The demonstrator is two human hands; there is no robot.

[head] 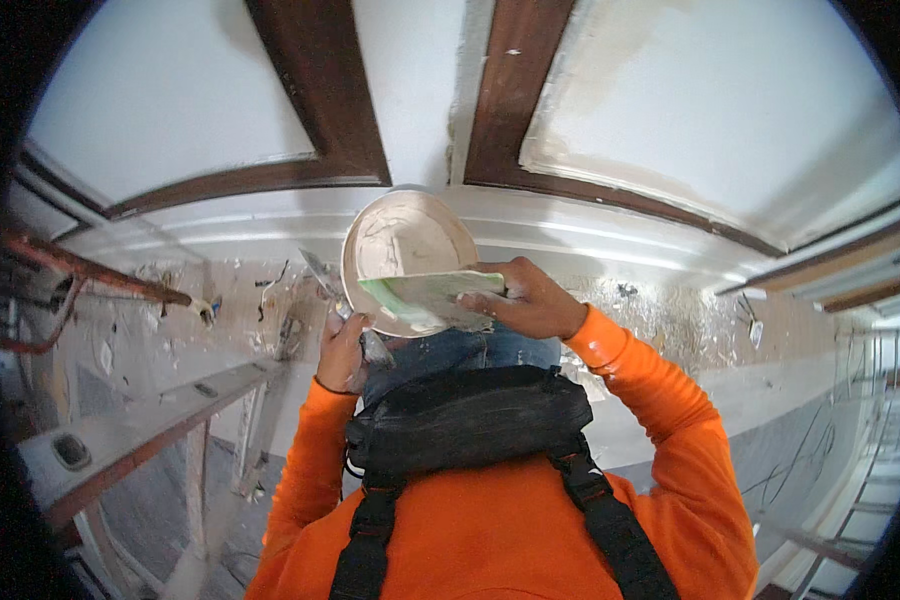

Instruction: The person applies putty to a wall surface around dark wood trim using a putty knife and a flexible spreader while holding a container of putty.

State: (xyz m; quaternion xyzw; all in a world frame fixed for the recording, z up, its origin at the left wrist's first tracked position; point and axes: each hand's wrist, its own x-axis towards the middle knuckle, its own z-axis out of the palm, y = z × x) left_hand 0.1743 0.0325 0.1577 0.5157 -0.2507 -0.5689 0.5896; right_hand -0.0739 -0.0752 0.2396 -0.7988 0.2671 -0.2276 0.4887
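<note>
A white plastic bucket (352, 247) of pale joint compound (412, 236) is in front of my waist, its mouth tilted up toward me. My right hand (529, 300) grips a broad flat spreader (457, 289) with a green face, smeared with compound. Its blade reaches across the near part of the bucket's mouth. At the bucket's left side, my left hand (343, 346) is closed around a putty knife (319, 270) whose metal blade points up and to the left. My left thumb lies close to the rim; whether it also supports the bucket cannot be told.
Ahead is a white wall (420, 90) with dark brown wooden frames (322, 90) around pale panels. A dusty metal work platform (135, 427) stands on the left, below an orange-red metal bar (90, 262). Debris litters the floor (667, 315). I wear a black waist bag (469, 420).
</note>
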